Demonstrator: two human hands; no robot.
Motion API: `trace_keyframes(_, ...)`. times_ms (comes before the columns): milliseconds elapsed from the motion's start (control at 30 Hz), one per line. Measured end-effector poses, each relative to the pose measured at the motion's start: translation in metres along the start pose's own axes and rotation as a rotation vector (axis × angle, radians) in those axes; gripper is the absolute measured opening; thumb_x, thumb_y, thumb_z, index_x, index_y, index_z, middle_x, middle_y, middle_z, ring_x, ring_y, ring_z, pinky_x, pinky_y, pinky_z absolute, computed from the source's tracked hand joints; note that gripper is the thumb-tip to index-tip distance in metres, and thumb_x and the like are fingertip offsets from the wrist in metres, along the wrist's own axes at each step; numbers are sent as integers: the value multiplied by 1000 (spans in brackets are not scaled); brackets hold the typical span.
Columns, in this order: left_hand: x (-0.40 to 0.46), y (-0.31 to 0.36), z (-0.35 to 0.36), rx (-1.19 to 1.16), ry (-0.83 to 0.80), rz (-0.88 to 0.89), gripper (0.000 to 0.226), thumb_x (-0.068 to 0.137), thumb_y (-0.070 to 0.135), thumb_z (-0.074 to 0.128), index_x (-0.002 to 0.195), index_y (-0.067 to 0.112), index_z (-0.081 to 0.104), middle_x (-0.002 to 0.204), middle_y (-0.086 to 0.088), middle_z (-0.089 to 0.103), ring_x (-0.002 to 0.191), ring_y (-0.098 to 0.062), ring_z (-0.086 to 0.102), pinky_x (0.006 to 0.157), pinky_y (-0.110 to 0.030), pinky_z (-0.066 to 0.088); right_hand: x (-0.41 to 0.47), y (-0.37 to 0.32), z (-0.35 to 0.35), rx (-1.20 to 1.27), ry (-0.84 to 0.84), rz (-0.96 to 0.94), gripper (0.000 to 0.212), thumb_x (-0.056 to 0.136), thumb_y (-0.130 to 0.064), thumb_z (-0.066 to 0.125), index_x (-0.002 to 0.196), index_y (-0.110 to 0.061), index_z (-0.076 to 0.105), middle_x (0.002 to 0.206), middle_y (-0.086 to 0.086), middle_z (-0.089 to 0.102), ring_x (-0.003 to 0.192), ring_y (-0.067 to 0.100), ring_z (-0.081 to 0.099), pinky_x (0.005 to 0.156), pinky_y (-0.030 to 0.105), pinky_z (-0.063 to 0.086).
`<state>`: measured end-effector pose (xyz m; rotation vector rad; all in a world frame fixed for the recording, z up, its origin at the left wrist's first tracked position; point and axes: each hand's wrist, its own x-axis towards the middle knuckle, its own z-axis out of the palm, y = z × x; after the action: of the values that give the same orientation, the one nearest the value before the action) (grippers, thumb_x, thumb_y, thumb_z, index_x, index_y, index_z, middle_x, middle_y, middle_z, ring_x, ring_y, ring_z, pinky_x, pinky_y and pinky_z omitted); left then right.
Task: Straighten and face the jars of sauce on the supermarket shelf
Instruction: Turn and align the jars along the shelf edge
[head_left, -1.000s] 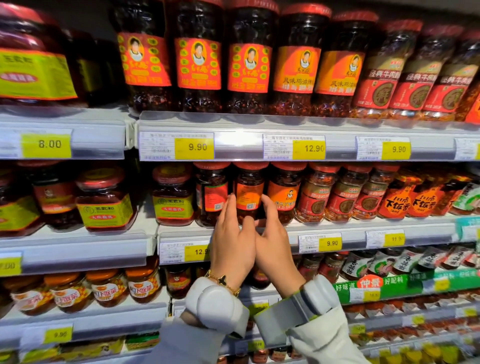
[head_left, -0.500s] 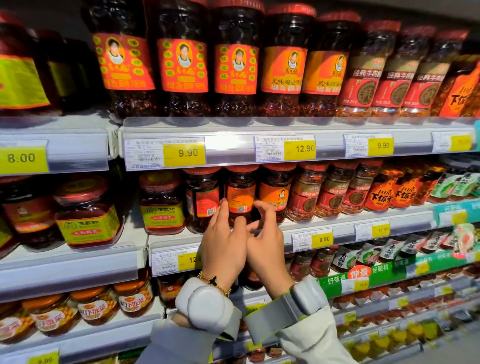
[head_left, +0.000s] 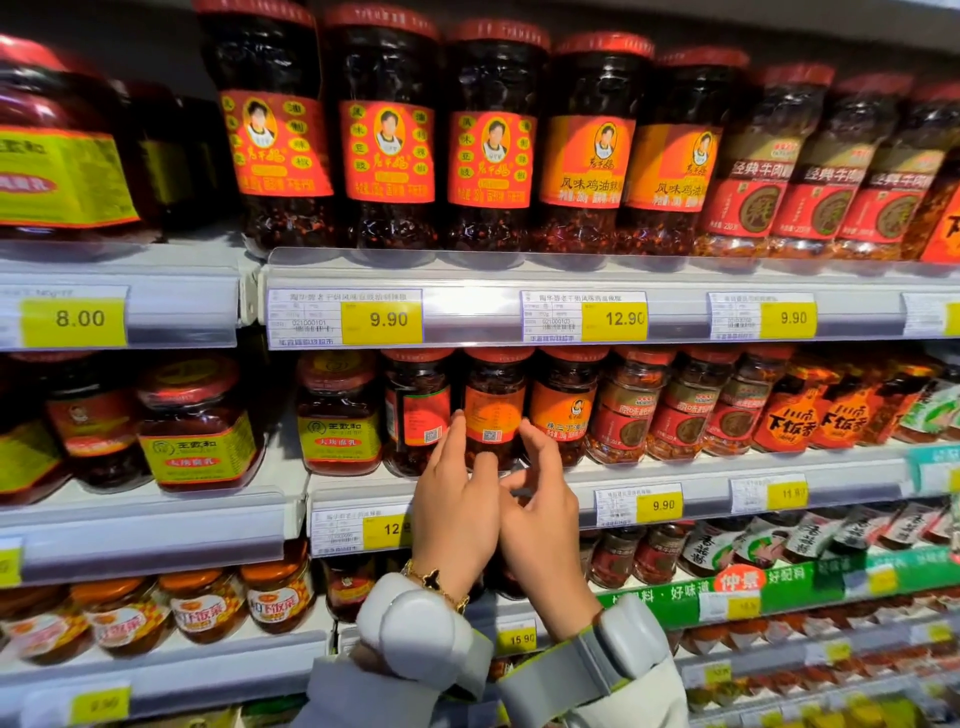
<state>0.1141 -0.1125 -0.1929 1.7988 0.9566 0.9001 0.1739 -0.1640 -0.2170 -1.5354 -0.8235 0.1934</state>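
Both hands are up at the middle shelf (head_left: 649, 470), side by side and touching. The left hand (head_left: 454, 501) and right hand (head_left: 543, 512) flank 1 jar (head_left: 493, 410), fingers loosely extended at its lower sides; whether they actually touch it, I cannot tell. Another jar (head_left: 417, 410) stands at its 9 o'clock, turned sideways.
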Motion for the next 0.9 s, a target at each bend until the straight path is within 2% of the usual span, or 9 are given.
trace_keyframes(167, -13, 0, 1, -44, 51, 20, 51, 90, 20, 43, 139, 27, 34, 146, 5, 37, 131, -15, 37, 108, -37, 31, 5, -4, -2, -35, -77, 28, 61, 78, -16, 62, 130, -35, 37, 62, -9, 57, 64, 1, 57, 64, 22, 45)
trace_keyframes(333, -7, 5, 4, 5, 21, -10, 56, 92, 27, 40, 145, 28, 21, 152, 2, 25, 136, -19, 29, 110, -39, 27, -5, 1, -1, -41, 148, 0, 48, 78, -5, 59, 114, -35, 51, 68, -13, 59, 57, 4, 53, 59, 22, 43)
trace_keyframes(433, -7, 8, 9, 1, -13, -13, 60, 92, 32, 40, 146, 28, 15, 154, 3, 20, 137, -20, 27, 110, -40, 27, -3, 3, -2, -4, 95, -27, 44, 80, -4, 62, 113, -30, 51, 67, -19, 63, 64, -10, 56, 59, 6, 40)
trace_keyframes(500, -9, 8, 11, -39, 0, -26, 63, 87, 38, 40, 145, 27, 19, 153, 3, 24, 136, -19, 29, 109, -39, 28, -1, 3, -5, -2, 39, -43, 46, 81, -4, 62, 121, -21, 49, 71, -37, 60, 73, -23, 52, 63, -1, 37)
trace_keyframes(567, -12, 8, 10, -92, 35, -34, 70, 75, 42, 37, 142, 28, 26, 149, 4, 33, 132, -18, 36, 107, -38, 31, 0, 2, -6, -26, -25, -38, 50, 81, -12, 62, 127, -20, 45, 72, -47, 54, 74, -27, 50, 63, -3, 36)
trace_keyframes(633, -17, 9, 12, -124, 76, -19, 68, 72, 39, 38, 139, 25, 34, 143, 3, 40, 128, -17, 40, 106, -39, 33, 2, 1, -9, -52, -49, -10, 53, 81, -17, 62, 130, -23, 43, 67, -34, 59, 70, -23, 52, 59, -1, 37)
trace_keyframes(733, -13, 8, 10, -119, 110, -5, 53, 85, 29, 46, 136, 19, 38, 141, 0, 40, 129, -18, 38, 107, -40, 30, 4, -1, -10, -58, 27, -4, 50, 79, -4, 57, 125, -22, 49, 72, -9, 60, 60, -11, 52, 58, 4, 37)
trace_keyframes(833, -3, 8, 10, -91, 68, -14, 55, 90, 29, 44, 142, 20, 28, 149, -1, 32, 135, -19, 31, 110, -39, 27, 2, -3, -12, -31, 84, -39, 48, 75, 2, 53, 114, -25, 55, 80, -12, 64, 55, -4, 51, 58, 5, 38)
trace_keyframes(900, -3, 11, 14, -87, 49, -15, 61, 89, 36, 42, 144, 21, 23, 151, -1, 29, 136, -20, 29, 110, -39, 26, 1, -3, -14, -27, 55, -34, 45, 75, -1, 55, 111, -28, 55, 87, 1, 69, 54, -4, 50, 57, 10, 38)
